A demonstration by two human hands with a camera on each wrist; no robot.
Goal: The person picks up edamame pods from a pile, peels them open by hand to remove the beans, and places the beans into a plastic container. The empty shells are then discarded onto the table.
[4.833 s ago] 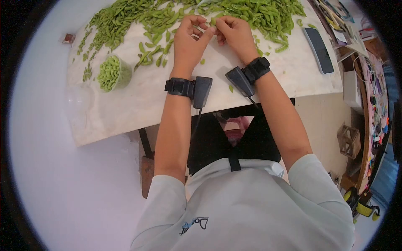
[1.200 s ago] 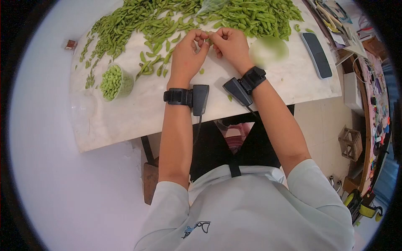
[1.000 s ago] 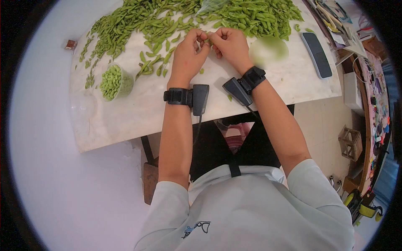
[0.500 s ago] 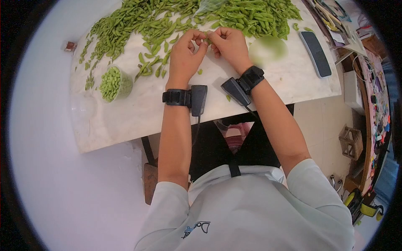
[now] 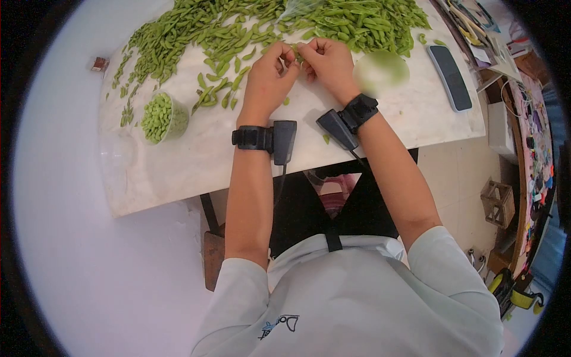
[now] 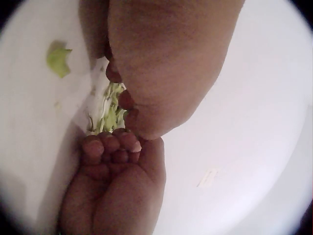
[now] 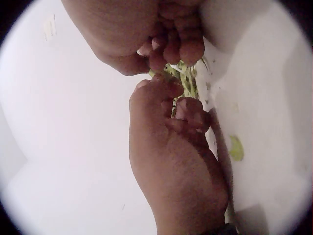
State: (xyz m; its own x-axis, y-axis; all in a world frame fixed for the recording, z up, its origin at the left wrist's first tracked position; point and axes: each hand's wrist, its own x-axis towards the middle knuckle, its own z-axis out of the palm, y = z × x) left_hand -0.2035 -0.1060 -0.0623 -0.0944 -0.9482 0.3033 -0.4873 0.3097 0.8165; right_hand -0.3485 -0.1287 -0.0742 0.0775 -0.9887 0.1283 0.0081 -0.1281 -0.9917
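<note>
Both hands meet over the near side of the soybean pile, fingertips almost touching. My left hand [image 5: 266,83] pinches one end of a green soybean pod [image 5: 297,52] between thumb and curled fingers. The right hand [image 5: 332,64] has thumb and forefinger on the pod's other end. Most of the pod is hidden by the fingers; a bit of green shows between the fingertips in the right wrist view. To the left stands a clear plastic cup [image 5: 179,119] filled with shelled green soybeans [image 5: 157,116].
Heaped soybean pods [image 5: 160,47] cover the back left of the white tabletop [image 5: 196,160]; more pods [image 5: 375,27] lie back right beside a clear plastic bag [image 5: 300,8]. A phone [image 5: 449,78] lies at the right edge. A round blurred patch hides part of the table right of the hands.
Since the oldest frame, the hands and table sit lower in the head view, and the blurred patch has appeared. Over the last second the hands stay together on the pod with only slight finger movement.
</note>
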